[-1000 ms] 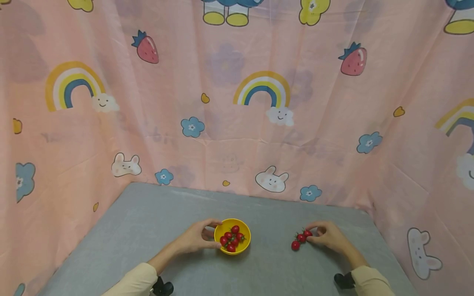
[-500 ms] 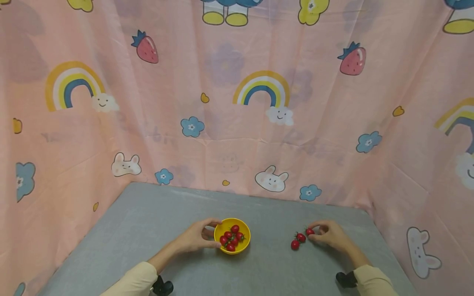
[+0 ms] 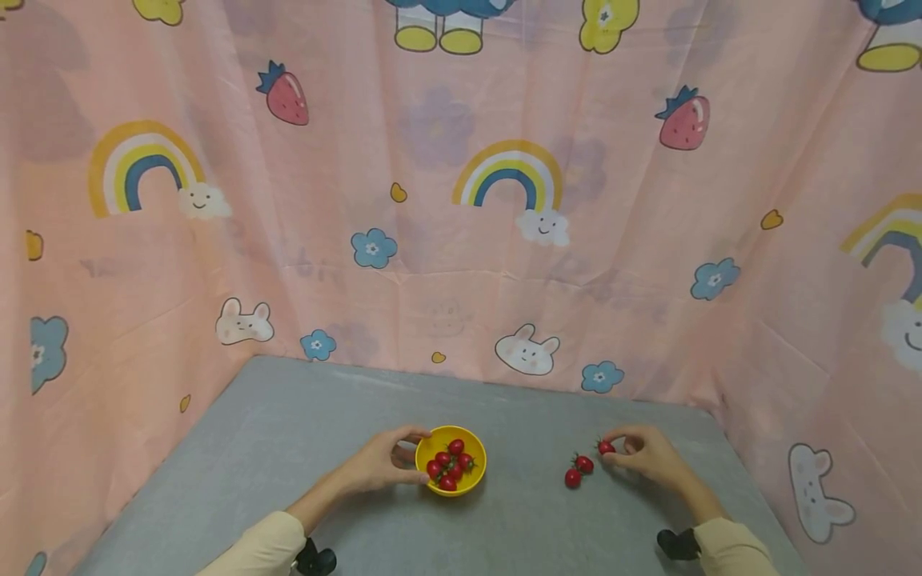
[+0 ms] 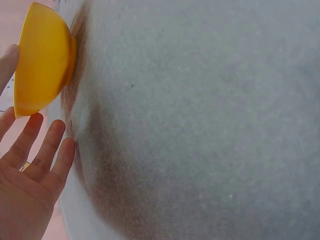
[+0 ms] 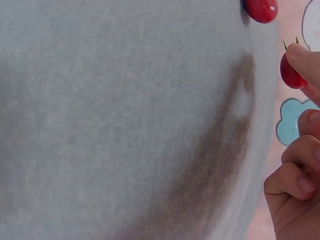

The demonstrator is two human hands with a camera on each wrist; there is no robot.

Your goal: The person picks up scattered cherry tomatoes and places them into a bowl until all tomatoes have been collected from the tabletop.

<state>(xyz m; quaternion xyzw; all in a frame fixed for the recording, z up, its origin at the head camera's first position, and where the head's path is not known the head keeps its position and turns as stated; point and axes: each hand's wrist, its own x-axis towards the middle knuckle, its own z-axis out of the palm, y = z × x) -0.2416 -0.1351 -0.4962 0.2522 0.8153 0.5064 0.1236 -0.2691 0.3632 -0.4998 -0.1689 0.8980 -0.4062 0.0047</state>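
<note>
Nearest, along the bottom edge, came the two cream sleeves (image 3: 255, 544), each with a black wrist piece (image 3: 314, 558) strapped beside its cuff. Beyond the left cuff, the left hand (image 3: 385, 462) held a yellow bowl (image 3: 471, 481) by its side, the thumb on one part of the rim and fingertips on another, the grip spread fairly wide. In the left wrist view the bowl's rounded outside showed, the remaining fingers fanned out below it and a ring (image 4: 25, 166) on one of them. The bowl stood upright on the grey table (image 3: 519, 520), and a cluster of small red tomatoes (image 3: 455, 470) lay inside.

Well apart from the bowl, over to the right, two loose tomatoes (image 3: 584, 464) lay on the table close together, the nearer one a little to the left. Just past them the right hand (image 3: 651, 458) held a single tomato (image 3: 606, 448), pinched narrowly between thumb and forefinger; in the right wrist view its green stem tips poked up by the thumb, and the other fingers were folded toward the palm.

Behind the table's far edge hung a pink curtain (image 3: 360, 144), printed with rainbows, smiling clouds, strawberries, blue flowers and white rabbit heads.
</note>
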